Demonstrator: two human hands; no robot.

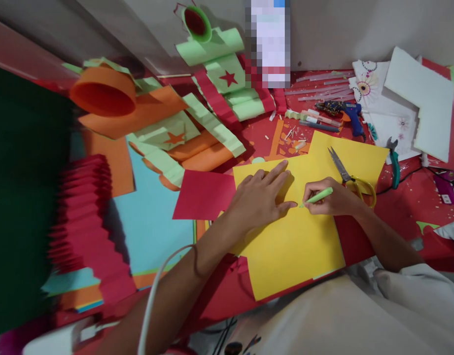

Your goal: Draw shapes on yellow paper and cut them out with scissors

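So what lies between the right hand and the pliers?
In the head view, scissors, partly on yellow paper, lie between the right hand and the pliers.

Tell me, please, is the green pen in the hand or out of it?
In: the right hand grips the green pen, whose lower end points at the yellow paper.

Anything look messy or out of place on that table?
Yes: loose scraps litter the red tabletop near the glue gun, like uncleared offcuts. The scissors lie partly on the yellow paper, an awkward spot beside the right hand.
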